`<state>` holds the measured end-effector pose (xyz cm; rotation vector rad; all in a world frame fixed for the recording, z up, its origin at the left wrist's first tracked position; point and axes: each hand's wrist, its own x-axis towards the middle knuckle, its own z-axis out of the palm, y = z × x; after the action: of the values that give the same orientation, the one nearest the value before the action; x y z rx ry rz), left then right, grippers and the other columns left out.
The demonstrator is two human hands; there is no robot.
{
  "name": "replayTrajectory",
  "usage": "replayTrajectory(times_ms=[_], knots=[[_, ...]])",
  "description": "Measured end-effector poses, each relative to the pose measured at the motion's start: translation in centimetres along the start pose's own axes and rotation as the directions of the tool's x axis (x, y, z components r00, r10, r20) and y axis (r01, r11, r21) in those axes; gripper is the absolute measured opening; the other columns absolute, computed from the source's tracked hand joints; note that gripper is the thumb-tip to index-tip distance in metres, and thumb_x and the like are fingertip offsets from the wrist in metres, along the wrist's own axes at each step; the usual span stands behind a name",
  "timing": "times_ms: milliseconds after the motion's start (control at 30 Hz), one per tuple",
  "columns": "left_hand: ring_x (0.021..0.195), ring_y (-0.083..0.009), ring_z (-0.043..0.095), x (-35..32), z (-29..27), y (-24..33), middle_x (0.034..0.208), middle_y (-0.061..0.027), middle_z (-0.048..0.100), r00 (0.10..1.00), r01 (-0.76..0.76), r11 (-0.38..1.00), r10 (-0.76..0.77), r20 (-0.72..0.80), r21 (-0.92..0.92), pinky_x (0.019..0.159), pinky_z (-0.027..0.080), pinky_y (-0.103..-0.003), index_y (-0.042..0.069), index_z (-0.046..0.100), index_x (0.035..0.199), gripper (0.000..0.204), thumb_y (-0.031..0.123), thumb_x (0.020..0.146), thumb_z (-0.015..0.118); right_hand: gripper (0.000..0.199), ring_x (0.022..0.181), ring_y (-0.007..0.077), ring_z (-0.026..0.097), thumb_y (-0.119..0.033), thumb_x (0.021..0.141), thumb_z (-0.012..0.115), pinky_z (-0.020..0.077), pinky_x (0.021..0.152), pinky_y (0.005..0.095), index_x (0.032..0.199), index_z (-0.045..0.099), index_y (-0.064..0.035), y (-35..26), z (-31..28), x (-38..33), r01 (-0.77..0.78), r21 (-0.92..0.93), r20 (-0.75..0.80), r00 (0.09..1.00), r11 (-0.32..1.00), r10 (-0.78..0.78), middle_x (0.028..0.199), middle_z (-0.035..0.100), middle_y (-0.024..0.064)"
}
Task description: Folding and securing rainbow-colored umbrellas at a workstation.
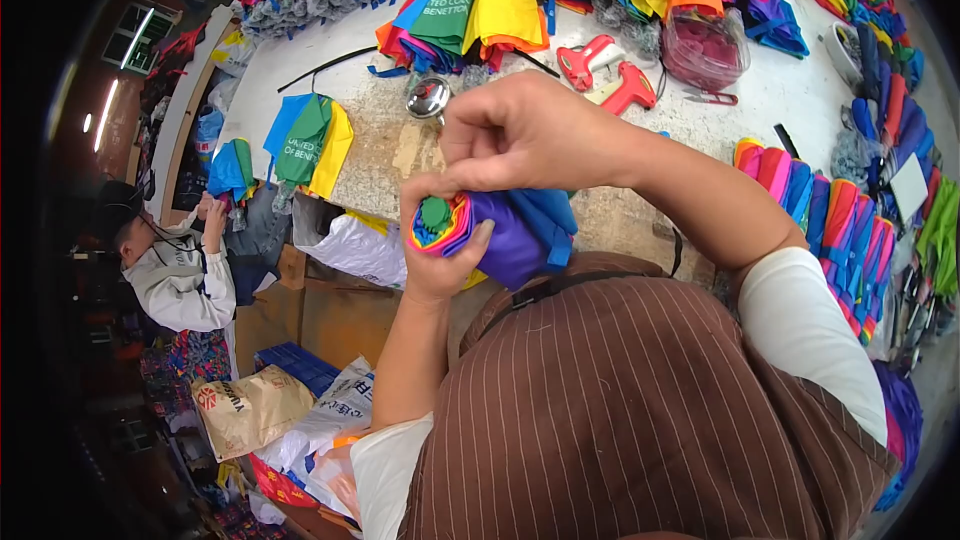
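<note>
My left hand (432, 268) is wrapped round a rolled multicoloured umbrella (508, 245), which lies tilted in front of my apron. Purple cloth forms its outside, and the rolled end facing left shows rainbow layers round a green centre. Just above that end, my right hand (535, 130) is closed with curled fingers. Its fingertips meet close to the left hand's index finger; whatever they may pinch is hidden. Beyond the right knuckles, a shiny round metal piece (428, 97) rests on the table.
Red glue guns (630, 90), a clear plastic tub (705, 48) and folded multicoloured cloth bundles (480, 15) lie on the white worktable (350, 70). Rolled umbrellas (845, 235) are stacked at right. A co-worker (185, 275) handles cloth at left, above paper and plastic sacks (255, 410).
</note>
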<state>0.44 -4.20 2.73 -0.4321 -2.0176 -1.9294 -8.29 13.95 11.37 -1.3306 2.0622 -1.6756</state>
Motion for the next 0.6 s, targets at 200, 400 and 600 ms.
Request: replayTrajectory(times_ms=[200, 400, 600], knots=[[0.092, -0.0144, 0.043, 2.5, -1.7, 4.2, 0.100, -0.0045, 0.040, 0.995, -0.091, 0.976, 0.080, -0.065, -0.197, 0.084, 0.037, -0.027, 0.008, 0.042, 0.105, 0.055, 0.004, 0.060, 0.073, 0.021, 0.074, 0.0127, 0.058, -0.007, 0.081, 0.057, 0.0462, 0.067, 0.0244, 0.101, 0.059, -0.0040, 2.2, -4.8, 0.7, 0.038, 0.468, -0.148, 0.988, 0.883, 0.036, 0.081, 0.060, 0.0032], [0.093, -0.0147, 0.049, 5.2, -0.2, 9.6, 0.104, -0.0059, 0.045, 0.972, -0.199, 0.975, 0.184, -0.146, -0.101, 0.085, 0.040, -0.027, 0.005, 0.041, 0.112, 0.060, 0.005, 0.060, 0.070, 0.072, 0.099, 0.0173, 0.058, -0.021, 0.064, 0.085, 0.0468, 0.087, 0.0322, 0.123, 0.049, -0.0037, -0.9, 1.7, -0.1, -0.143, 0.224, 0.469, 0.883, 0.964, 0.022, 0.113, 0.059, 0.0092], [0.086, -0.0395, 0.063, 6.4, 0.3, 9.4, 0.096, -0.0201, 0.057, 0.985, -0.116, 0.884, 0.162, 0.065, -0.453, 0.071, 0.057, -0.047, 0.009, 0.036, 0.116, 0.051, 0.012, 0.073, 0.063, 0.076, 0.101, 0.0206, 0.059, -0.027, 0.063, 0.086, 0.0477, 0.089, 0.0339, 0.121, 0.049, 0.0047, 4.0, 1.8, -1.1, -0.442, 0.550, 0.662, 0.748, 0.708, -0.048, 0.114, 0.060, 0.0149]])
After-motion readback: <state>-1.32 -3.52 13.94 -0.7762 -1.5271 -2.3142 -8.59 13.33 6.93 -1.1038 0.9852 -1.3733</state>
